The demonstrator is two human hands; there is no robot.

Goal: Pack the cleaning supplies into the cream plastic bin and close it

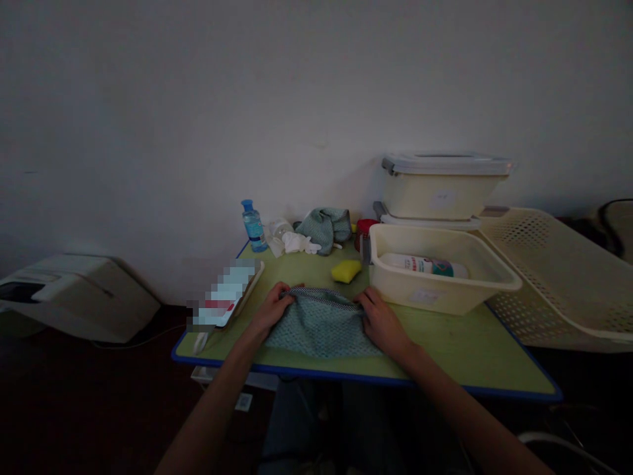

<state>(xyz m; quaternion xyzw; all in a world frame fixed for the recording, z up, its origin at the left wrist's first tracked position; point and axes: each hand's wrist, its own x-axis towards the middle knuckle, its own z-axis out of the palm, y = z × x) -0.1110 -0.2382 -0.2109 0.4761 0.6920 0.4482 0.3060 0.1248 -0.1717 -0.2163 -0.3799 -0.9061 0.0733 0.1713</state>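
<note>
A grey-green textured cloth [324, 323] is stretched between my two hands at the near side of the green table [445, 353]. My left hand [274, 307] pinches its far left corner, and my right hand [378, 316] grips the far right corner. The cloth's dark-edged border runs between them, sagging slightly in the middle. Its lower part lies over the tabletop close to the blue edge. Just beyond the cloth sits a yellow sponge [346, 270], touched by neither hand.
At the back are a blue bottle [254, 227], white gloves [299, 243] and another crumpled cloth [324, 227]. An open cream bin [440, 297] holds a white bottle [420, 265], with a lidded bin [445, 191] behind. A tablet [230, 297] stands left; a perforated basket [558, 277] is right.
</note>
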